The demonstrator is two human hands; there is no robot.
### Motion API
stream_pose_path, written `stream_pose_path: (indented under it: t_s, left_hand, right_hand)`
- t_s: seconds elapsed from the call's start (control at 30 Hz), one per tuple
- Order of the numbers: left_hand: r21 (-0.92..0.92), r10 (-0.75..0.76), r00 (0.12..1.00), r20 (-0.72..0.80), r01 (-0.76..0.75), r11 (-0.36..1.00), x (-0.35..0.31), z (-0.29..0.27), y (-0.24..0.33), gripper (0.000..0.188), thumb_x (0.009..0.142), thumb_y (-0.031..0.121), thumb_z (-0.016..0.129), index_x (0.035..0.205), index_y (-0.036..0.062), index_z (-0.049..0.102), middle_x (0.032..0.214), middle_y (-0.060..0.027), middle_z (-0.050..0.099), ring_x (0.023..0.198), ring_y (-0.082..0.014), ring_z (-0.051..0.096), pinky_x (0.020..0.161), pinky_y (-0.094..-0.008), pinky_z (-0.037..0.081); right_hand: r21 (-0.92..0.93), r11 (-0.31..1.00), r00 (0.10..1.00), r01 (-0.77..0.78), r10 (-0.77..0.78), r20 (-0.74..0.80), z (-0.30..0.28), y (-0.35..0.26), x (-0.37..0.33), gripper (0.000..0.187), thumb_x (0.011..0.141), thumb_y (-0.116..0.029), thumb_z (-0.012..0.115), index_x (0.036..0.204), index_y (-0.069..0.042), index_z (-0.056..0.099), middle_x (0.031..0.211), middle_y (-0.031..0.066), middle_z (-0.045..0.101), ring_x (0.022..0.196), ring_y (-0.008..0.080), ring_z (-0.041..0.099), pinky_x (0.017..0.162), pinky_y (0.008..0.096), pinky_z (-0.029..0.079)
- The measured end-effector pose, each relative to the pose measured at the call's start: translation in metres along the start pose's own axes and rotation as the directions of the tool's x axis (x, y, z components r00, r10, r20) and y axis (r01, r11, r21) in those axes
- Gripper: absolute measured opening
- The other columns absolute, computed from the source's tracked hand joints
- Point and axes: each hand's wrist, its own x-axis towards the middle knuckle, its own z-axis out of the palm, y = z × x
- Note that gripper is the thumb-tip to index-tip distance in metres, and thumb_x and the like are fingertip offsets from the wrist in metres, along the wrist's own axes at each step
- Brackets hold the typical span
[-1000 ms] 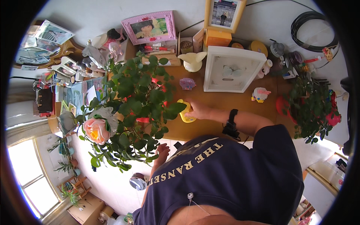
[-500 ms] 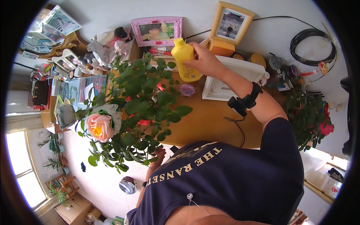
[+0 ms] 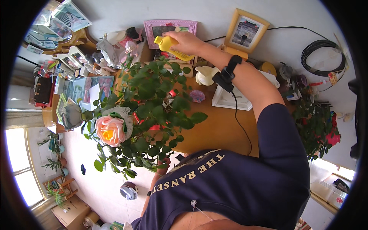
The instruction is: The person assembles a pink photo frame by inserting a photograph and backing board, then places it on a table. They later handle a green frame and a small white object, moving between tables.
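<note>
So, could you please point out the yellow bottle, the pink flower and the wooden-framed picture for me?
Yellow bottle (image 3: pixel 166 44): head view, upper body near the cap.
Pink flower (image 3: pixel 111 128): head view, petals.
Wooden-framed picture (image 3: pixel 245 31): head view, middle of the photo.

Smooth, yellow plastic bottle (image 3: pixel 165 43) at upper centre; wood-look brown counter (image 3: pixel 214 130) with a soft sheen mid-frame; matt navy cloth T-shirt (image 3: pixel 237 184) below; matt brown cardboard box (image 3: pixel 70 213), lower left.
</note>
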Motion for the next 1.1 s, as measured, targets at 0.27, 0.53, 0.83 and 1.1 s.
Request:
stream_pose_path:
  t_s: [0.27, 0.53, 0.83, 1.1]
  left_hand:
    - [-0.132, -0.086, 0.996, 0.039, 0.091, 0.987, 0.024, -0.027, -0.028, 0.037, 0.079, 0.002, 0.065, 0.114, 0.0068, 0.055, 0.110, -0.0081, 0.057, 0.101, -0.0198, 0.057, 0.087, -0.0322, 0.047]
    - [-0.122, -0.075, 0.995, 0.058, 0.082, 0.989, 0.033, -0.031, -0.037, 0.036, 0.080, 0.004, 0.065, 0.114, 0.0081, 0.054, 0.105, -0.0062, 0.056, 0.095, -0.0178, 0.056, 0.079, -0.0298, 0.045]
    - [-0.103, -0.051, 0.997, 0.064, 0.057, 0.993, 0.039, -0.030, -0.031, 0.035, 0.081, 0.006, 0.065, 0.113, 0.0095, 0.053, 0.099, -0.0041, 0.054, 0.087, -0.0155, 0.055, 0.071, -0.0271, 0.042]
    - [-0.052, 0.083, 0.993, 0.087, -0.079, 0.996, 0.039, -0.018, -0.021, 0.033, 0.081, 0.008, 0.065, 0.112, 0.0108, 0.052, 0.093, -0.0022, 0.052, 0.081, -0.0136, 0.055, 0.063, -0.0247, 0.040]
  right_hand:
    - [-0.183, 0.982, 0.930, 0.048, 0.023, 0.368, 0.027, 0.013, 0.026, 0.056, 0.082, -0.021, 0.067, 0.135, -0.016, 0.047, 0.113, 0.0173, 0.062, 0.103, 0.0361, 0.059, 0.088, 0.0432, 0.046]
    - [-0.166, 0.986, 0.846, 0.030, 0.064, 0.530, 0.060, 0.051, 0.037, 0.057, 0.082, -0.021, 0.060, 0.138, -0.017, 0.046, 0.122, 0.0184, 0.059, 0.109, 0.0341, 0.058, 0.094, 0.0400, 0.044]
    - [-0.264, 0.964, 0.907, 0.041, 0.076, 0.415, 0.050, 0.046, 0.031, 0.024, 0.082, -0.022, 0.064, 0.104, -0.012, 0.067, 0.097, 0.0125, 0.067, 0.092, 0.0328, 0.062, 0.080, 0.0438, 0.049]
    - [-0.252, 0.967, 0.969, 0.023, 0.041, 0.242, 0.010, 0.011, -0.013, 0.023, 0.079, -0.014, 0.061, 0.100, -0.008, 0.069, 0.088, 0.0184, 0.067, 0.085, 0.0353, 0.064, 0.076, 0.0446, 0.050]
